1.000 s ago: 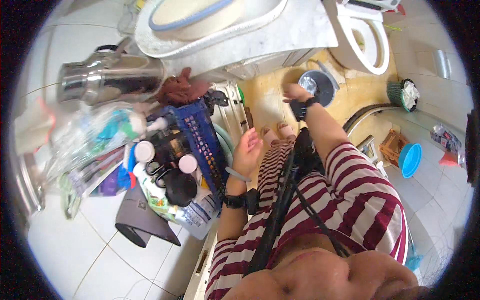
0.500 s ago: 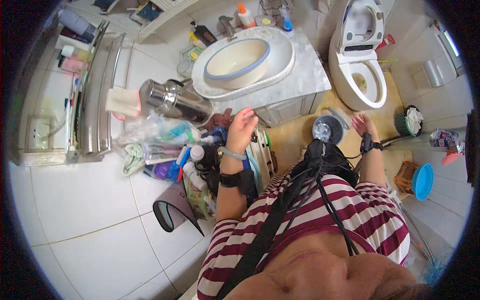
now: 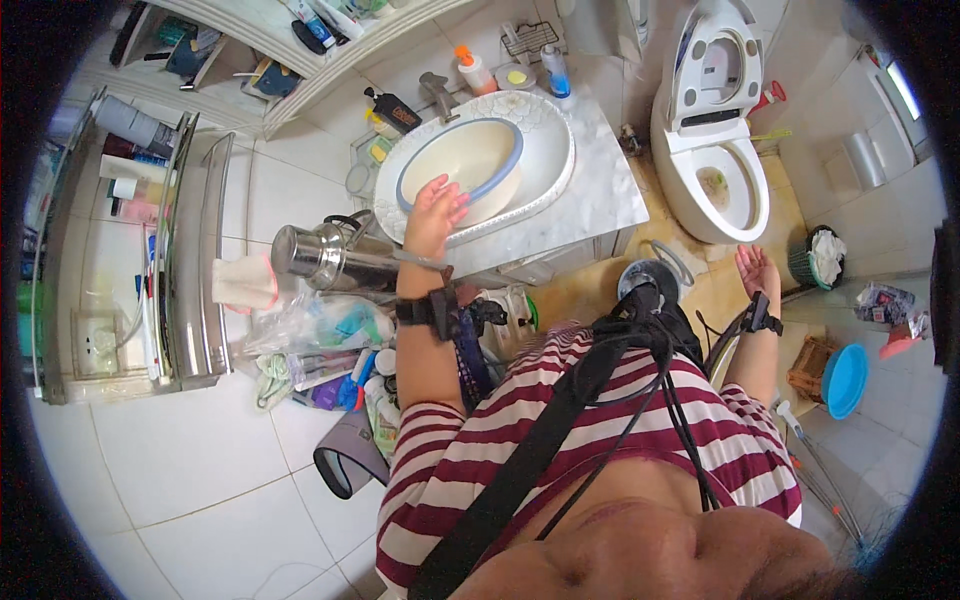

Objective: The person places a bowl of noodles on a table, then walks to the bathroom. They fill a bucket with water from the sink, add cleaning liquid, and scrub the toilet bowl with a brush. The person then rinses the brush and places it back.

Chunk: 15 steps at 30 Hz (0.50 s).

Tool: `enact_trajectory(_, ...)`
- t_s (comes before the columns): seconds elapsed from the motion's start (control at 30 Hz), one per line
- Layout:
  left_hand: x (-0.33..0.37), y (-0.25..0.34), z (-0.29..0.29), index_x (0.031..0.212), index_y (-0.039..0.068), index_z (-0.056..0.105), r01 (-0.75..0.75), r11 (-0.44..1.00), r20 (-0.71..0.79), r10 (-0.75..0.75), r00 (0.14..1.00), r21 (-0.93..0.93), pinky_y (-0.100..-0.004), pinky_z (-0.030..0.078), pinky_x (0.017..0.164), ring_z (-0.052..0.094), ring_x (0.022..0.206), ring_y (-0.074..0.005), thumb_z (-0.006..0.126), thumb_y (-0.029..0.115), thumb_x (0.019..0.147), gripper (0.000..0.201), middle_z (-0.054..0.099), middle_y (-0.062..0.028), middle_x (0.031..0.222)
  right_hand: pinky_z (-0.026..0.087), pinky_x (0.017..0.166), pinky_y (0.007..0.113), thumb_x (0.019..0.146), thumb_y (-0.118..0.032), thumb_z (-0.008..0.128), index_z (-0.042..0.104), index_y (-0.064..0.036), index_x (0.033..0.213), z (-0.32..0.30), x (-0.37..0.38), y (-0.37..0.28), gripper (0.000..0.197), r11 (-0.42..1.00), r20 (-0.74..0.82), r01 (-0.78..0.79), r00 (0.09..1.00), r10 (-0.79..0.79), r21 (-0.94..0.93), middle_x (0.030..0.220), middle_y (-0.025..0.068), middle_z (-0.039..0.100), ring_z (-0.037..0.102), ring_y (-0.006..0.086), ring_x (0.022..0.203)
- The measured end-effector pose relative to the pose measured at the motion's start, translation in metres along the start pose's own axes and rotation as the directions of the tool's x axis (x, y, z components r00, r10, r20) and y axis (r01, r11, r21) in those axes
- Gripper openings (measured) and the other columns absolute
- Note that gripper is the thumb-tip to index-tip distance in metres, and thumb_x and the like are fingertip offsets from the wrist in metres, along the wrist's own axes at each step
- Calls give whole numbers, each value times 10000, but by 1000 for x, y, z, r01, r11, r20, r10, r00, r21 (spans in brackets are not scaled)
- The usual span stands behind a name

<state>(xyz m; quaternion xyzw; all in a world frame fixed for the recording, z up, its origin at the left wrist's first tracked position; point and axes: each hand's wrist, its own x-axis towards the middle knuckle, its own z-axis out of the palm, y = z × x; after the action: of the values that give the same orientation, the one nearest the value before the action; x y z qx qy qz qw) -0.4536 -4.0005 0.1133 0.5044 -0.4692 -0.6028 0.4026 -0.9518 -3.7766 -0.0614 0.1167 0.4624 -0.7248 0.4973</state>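
My left hand (image 3: pixel 434 215) is raised beside the near rim of a cream basin (image 3: pixel 460 160) with a blue edge. Its fingers are stretched and nothing is held; whether they touch the rim I cannot tell. The basin sits tilted in a white oval washbasin (image 3: pixel 548 185) set in a marble counter (image 3: pixel 605 150). Out to the right, my right hand (image 3: pixel 757 270) has its palm up and fingers apart, holding nothing, in front of the toilet (image 3: pixel 722 190). A bucket (image 3: pixel 645 280) stands on the floor between my hands, partly hidden by my black bag (image 3: pixel 650 325).
A steel thermos flask (image 3: pixel 320 255) and bagged bottles crowd the left of the counter. Soap bottles (image 3: pixel 475 70) line its back beside the faucet (image 3: pixel 438 95). A wall rack (image 3: pixel 190 270) holds toiletries. At right are a green wastebasket (image 3: pixel 803 262) and a blue basin (image 3: pixel 845 382).
My left hand has moved up and left, from beside the counter's front to the basin's rim. My right hand has shifted slightly right and lower. The view has tilted.
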Motion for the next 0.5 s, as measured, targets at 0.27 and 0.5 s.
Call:
enact_trajectory(0.27, 159, 2, -33, 1008, -23, 378, 160, 773, -31, -226, 974, -614, -380, 399, 842, 463, 961, -296, 487, 78, 772, 279, 414, -176, 1039, 389, 871, 342, 836, -211, 422, 363, 9, 1085, 83, -16, -13, 338, 992, 191, 83, 979, -64, -96, 1094, 178, 435, 444, 241, 1033)
enact_trajectory(0.5, 290, -14, -24, 1033, 35, 380, 177, 721, -102, -326, 940, -670, -411, 314, 886, 325, 1051, -307, 566, 160, 697, 404, 333, -116, 1121, 331, 916, 348, 815, -243, 471, 291, 12, 1190, 191, -32, -1, 488, 960, 435, 169, 899, -57, -223, 1171, 157, 378, 398, 232, 1079)
